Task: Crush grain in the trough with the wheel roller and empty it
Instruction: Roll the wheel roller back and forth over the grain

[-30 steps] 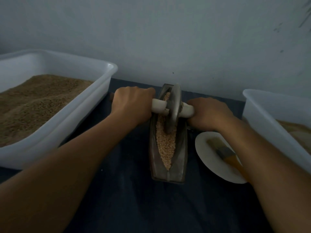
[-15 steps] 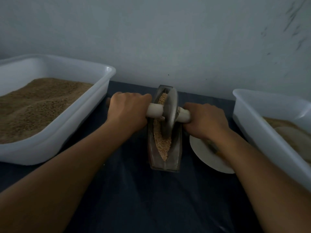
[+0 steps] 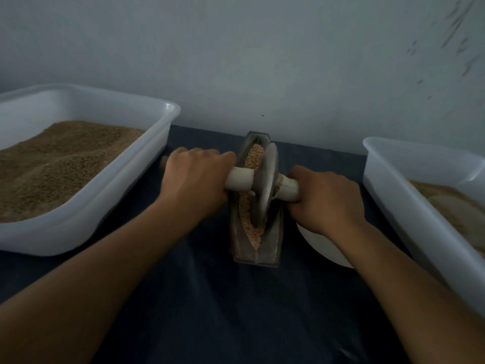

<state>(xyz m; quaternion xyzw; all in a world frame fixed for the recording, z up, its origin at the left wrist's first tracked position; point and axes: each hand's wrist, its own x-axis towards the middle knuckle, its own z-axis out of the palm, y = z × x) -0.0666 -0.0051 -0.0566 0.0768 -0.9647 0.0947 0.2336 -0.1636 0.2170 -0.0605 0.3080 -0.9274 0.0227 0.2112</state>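
Grain [image 3: 252, 156] lies heaped along the groove of a narrow metal trough [image 3: 256, 254] on the dark cloth [image 3: 210, 311], seen from the head camera, the only view. A wheel [image 3: 265, 185] stands on edge in the groove, about mid-length and a little tilted, with a pale axle running out to both sides. The left hand [image 3: 195, 182] is wrapped around the left handle [image 3: 240, 178], knuckles up; the right hand [image 3: 326, 199] is curled round the right handle [image 3: 288, 187]. Both grips look firm, and both hands sit just beside the trough walls, with the grain directly between them and slightly below. Crushing seems well short of done: the kernels at the far end and near tip appear whole. To do this step well, I judge that the pressure should be even on both handles so the wheel stays upright in the groove, and that strokes should run the full length to catch the heaps at each end without pushing grain over the tips. The trough is unclamped, so hard pushes might slide it. A white bin [image 3: 131, 179] of brown grain sits to the left, a second bin [image 3: 409, 195] to the right, and a white plate [image 3: 322, 248] lies partly under the right wrist.
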